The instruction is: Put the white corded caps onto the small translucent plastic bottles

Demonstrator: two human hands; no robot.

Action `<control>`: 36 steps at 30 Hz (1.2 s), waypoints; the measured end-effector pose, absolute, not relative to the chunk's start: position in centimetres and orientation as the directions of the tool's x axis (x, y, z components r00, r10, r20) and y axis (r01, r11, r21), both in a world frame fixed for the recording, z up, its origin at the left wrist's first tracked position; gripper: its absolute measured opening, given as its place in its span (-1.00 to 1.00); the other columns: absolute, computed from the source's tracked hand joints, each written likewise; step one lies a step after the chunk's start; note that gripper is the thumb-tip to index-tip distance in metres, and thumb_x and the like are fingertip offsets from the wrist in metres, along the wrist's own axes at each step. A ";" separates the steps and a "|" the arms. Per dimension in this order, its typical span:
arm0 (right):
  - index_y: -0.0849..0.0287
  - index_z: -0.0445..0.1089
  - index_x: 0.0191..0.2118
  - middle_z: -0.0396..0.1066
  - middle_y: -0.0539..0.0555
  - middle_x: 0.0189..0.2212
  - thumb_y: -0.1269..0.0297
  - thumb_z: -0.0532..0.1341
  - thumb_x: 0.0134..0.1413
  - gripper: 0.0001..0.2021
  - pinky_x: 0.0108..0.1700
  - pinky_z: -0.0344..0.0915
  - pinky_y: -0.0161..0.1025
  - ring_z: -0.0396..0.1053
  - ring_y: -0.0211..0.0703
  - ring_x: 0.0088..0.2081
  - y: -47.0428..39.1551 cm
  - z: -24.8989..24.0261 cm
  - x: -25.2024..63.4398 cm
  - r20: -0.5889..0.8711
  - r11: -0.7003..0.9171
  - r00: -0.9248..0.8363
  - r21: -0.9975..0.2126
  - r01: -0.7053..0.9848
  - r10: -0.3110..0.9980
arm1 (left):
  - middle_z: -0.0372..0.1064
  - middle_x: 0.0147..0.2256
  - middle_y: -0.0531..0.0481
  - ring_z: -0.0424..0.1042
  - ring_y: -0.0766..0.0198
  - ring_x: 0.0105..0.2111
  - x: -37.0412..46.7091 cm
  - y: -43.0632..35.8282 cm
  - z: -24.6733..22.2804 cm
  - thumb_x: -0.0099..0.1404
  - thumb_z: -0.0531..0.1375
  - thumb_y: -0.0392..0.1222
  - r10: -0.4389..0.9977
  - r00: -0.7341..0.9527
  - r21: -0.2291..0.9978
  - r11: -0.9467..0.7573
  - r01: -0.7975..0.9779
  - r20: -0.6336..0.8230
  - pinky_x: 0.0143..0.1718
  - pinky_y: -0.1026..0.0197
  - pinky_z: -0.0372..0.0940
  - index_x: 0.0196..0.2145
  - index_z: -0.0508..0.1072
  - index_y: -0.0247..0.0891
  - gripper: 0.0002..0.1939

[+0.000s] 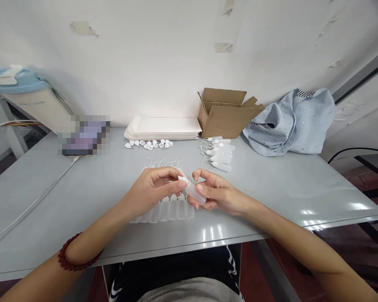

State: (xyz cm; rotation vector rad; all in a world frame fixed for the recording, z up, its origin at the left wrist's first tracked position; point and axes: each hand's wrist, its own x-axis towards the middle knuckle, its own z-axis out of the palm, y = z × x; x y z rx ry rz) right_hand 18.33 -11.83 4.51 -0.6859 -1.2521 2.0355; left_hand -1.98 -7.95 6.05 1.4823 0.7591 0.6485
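Note:
A small translucent squeeze bottle (195, 194) is tilted between my two hands above the table. My right hand (219, 193) grips its body between thumb and fingers. At its upper end, my left hand (160, 184) pinches a white cap (183, 179) at the bottle's neck; whether the cap is seated I cannot tell. Under and behind my left hand stretches a row of similar bottles (173, 209), partly hidden, with thin curved strands showing beyond my fingers. Several loose white caps (156, 144) lie farther back. To the right rests a group of bottles with white tops (220, 155).
Behind the caps lies a stack of white padded envelopes (166, 126). An open cardboard box (223, 117) and a light blue cloth bag (290, 126) stand at the back right. At left are a propped phone (86, 136), its white cable (47, 188) and a blue-lidded container (34, 98).

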 end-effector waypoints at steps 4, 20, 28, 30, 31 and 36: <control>0.08 0.02 -0.24 0.38 -0.08 -0.49 0.10 0.13 0.19 -0.75 -0.59 -0.18 -0.41 -0.13 -0.46 -0.67 -11.8 4.6 18.4 -0.118 -0.302 -0.622 -0.932 -0.199 0.774 | 0.38 -0.43 0.04 0.37 0.30 -0.44 -1.9 -8.1 6.1 0.21 0.23 -0.06 0.779 0.626 0.991 -0.054 0.124 -0.036 -0.34 0.25 0.29 -0.41 0.47 -0.25 -0.81; 0.04 -0.01 -0.17 0.30 -0.16 -0.50 0.15 0.09 0.23 -0.78 -0.64 -0.07 -0.46 -0.06 -0.50 -0.70 -12.7 4.8 18.1 -0.069 -0.160 -0.527 -0.979 -0.128 0.847 | 0.42 -0.34 0.02 0.39 0.32 -0.42 -1.5 -8.4 6.1 0.22 0.23 -0.09 0.810 0.587 0.997 -0.054 0.053 0.013 -0.36 0.28 0.33 -0.38 0.49 -0.23 -0.84; 0.07 -0.01 -0.22 0.29 -0.16 -0.54 0.19 0.08 0.24 -0.81 -0.62 -0.15 -0.45 -0.10 -0.50 -0.69 -12.3 5.2 18.4 -0.071 -0.206 -0.571 -0.963 -0.174 0.818 | 0.40 -0.24 0.02 0.35 0.31 -0.35 -2.2 -8.1 6.1 0.25 0.21 -0.13 0.767 0.636 0.957 -0.242 0.160 0.088 -0.42 0.35 0.28 -0.24 0.50 -0.16 -0.86; 0.07 -0.01 -0.22 0.30 -0.15 -0.54 0.19 0.09 0.24 -0.80 -0.62 -0.13 -0.44 -0.07 -0.48 -0.68 -12.3 5.2 18.3 -0.066 -0.184 -0.556 -0.970 -0.159 0.828 | 0.39 -0.21 0.01 0.35 0.30 -0.33 -2.4 -7.9 6.2 0.26 0.19 -0.13 0.739 0.670 0.957 -0.242 0.157 0.077 -0.42 0.35 0.29 -0.24 0.50 -0.17 -0.86; 0.07 -0.01 -0.22 0.30 -0.15 -0.54 0.19 0.09 0.24 -0.81 -0.61 -0.11 -0.44 -0.06 -0.48 -0.67 -12.4 5.1 18.2 -0.063 -0.175 -0.554 -0.973 -0.151 0.830 | 0.38 -0.21 0.00 0.35 0.30 -0.32 -2.5 -7.8 6.2 0.27 0.19 -0.13 0.724 0.686 0.960 -0.238 0.147 0.074 -0.40 0.34 0.29 -0.25 0.50 -0.17 -0.86; 0.06 -0.01 -0.21 0.28 -0.14 -0.52 0.19 0.08 0.25 -0.82 -0.58 -0.06 -0.43 -0.02 -0.45 -0.63 -12.6 4.9 18.1 -0.055 -0.120 -0.529 -0.989 -0.089 0.847 | 0.38 -0.27 0.03 0.36 0.37 -0.40 -2.4 -7.7 6.4 0.32 0.12 -0.09 0.726 0.685 0.962 -0.223 0.160 0.055 -0.35 0.31 0.31 -0.32 0.49 -0.22 -0.80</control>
